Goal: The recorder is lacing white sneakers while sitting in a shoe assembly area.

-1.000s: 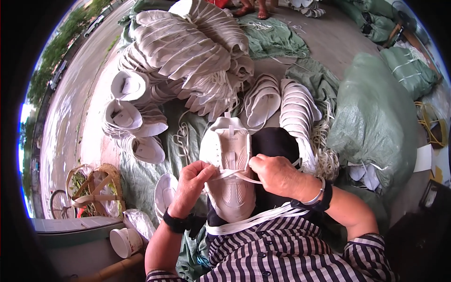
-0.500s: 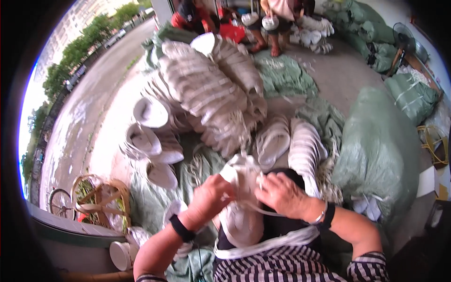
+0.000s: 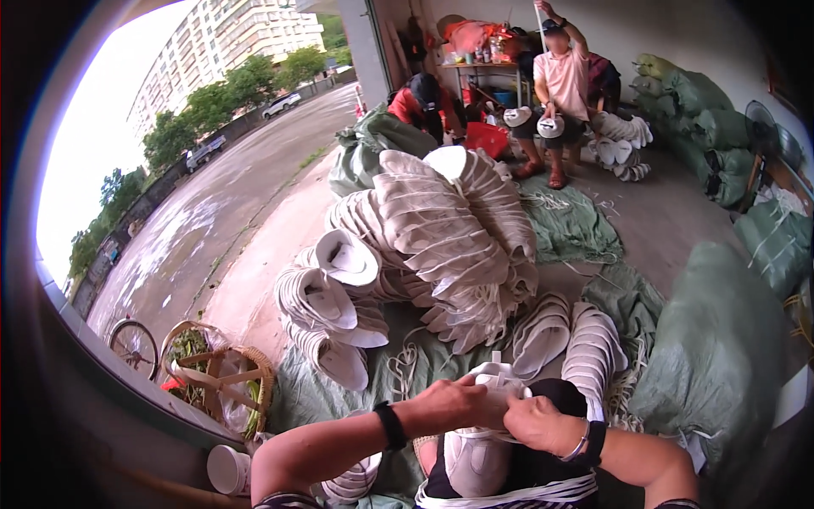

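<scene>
Left of the lap, stacked white uppers [image 3: 318,297] are nesting; the left hand [image 3: 449,404] is curling narrowly over a white shoe upper [image 3: 477,464] resting on dark trousers [image 3: 536,467], its toe pointing toward the person, its long axis running away, heel leaning slightly right; the right hand [image 3: 543,424] is bending its fingers alongside, though whether either is pinching lace I cannot tell.
</scene>
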Available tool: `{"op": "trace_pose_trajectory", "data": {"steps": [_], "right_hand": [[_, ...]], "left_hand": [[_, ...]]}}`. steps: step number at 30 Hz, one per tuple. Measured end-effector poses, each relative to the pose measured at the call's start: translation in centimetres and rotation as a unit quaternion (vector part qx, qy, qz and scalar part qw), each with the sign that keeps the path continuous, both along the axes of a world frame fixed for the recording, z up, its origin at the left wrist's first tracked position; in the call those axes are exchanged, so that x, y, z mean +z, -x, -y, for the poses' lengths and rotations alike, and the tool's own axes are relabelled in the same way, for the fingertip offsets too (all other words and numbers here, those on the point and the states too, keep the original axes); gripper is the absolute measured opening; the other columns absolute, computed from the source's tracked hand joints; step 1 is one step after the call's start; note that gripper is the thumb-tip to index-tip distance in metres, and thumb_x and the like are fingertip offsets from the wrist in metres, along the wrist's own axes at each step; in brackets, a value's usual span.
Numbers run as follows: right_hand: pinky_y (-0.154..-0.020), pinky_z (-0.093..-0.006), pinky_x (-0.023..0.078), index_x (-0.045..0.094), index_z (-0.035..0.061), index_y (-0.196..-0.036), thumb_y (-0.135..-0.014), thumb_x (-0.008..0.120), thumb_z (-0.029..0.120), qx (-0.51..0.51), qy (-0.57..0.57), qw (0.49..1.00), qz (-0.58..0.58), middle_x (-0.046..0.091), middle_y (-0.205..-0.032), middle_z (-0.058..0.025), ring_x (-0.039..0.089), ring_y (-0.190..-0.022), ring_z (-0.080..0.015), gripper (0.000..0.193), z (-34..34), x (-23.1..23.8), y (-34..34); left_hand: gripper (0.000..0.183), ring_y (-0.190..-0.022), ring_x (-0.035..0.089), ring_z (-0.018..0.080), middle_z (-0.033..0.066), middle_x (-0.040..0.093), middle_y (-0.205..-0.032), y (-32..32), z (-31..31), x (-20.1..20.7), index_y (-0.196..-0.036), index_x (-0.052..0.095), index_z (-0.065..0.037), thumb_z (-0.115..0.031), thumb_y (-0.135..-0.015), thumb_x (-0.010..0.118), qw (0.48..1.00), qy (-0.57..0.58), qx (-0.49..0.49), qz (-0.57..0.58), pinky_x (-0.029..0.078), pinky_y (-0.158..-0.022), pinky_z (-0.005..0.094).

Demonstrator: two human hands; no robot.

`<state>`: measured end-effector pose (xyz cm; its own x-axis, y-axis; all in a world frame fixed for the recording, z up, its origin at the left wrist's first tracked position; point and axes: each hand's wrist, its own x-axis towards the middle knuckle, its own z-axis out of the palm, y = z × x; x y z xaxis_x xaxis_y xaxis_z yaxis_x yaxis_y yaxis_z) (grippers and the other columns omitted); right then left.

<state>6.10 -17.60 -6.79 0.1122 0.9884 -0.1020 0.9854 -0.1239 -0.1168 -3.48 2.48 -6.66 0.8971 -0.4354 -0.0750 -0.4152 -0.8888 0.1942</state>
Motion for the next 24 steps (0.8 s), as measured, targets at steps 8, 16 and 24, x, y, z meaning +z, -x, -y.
{"op": "trace_pose_trajectory", "data": {"steps": [8, 16, 24], "right_hand": [[-0.071, -0.0423, 0.05, 0.062, -0.0018, -0.076, -0.078, 0.057, 0.008, -0.126, -0.083, 0.978, -0.142, 0.058, -0.086, -0.0146, 0.063, -0.076, -0.0304, 0.012, 0.0, -1.4, 1.1], [-0.046, -0.0174, 0.042, 0.057, 0.0018, -0.093, -0.094, 0.05, 0.021, -0.25, -0.176, 0.545, -0.78, 0.058, -0.068, -0.005, 0.051, -0.049, -0.0062, 0.02, -0.9, -0.4, 0.4], [-0.045, -0.0172, 0.041, 0.062, 0.0031, -0.089, -0.09, 0.057, 0.017, -0.242, -0.116, 0.704, -0.657, 0.056, -0.066, 0.0018, 0.051, -0.051, -0.0029, 0.015, -2.6, 0.6, 3.5]], "left_hand": [[0.015, -0.092, 0.058, 0.0203, 0.0075, 0.061, -0.095, -1.6, 0.6, -2.4, -0.095, 0.062, -0.007, -0.016, -0.084, 0.056, 0.992, 0.105, 0.056, -0.051, 0.043, -0.086, 0.035], [0.021, -0.09, 0.052, 0.0115, 0.0004, 0.054, -0.09, 1.6, 0.1, -3.0, -0.089, 0.065, -0.004, -0.025, -0.089, 0.061, 0.733, 0.638, 0.202, -0.12, 0.04, -0.082, 0.0266], [0.02, -0.094, 0.05, 0.0124, 0.0027, 0.057, -0.094, 1.9, 0.3, -3.1, -0.099, 0.067, -0.007, -0.024, -0.088, 0.062, 0.695, 0.679, 0.197, -0.129, 0.039, -0.084, 0.0272]]}}
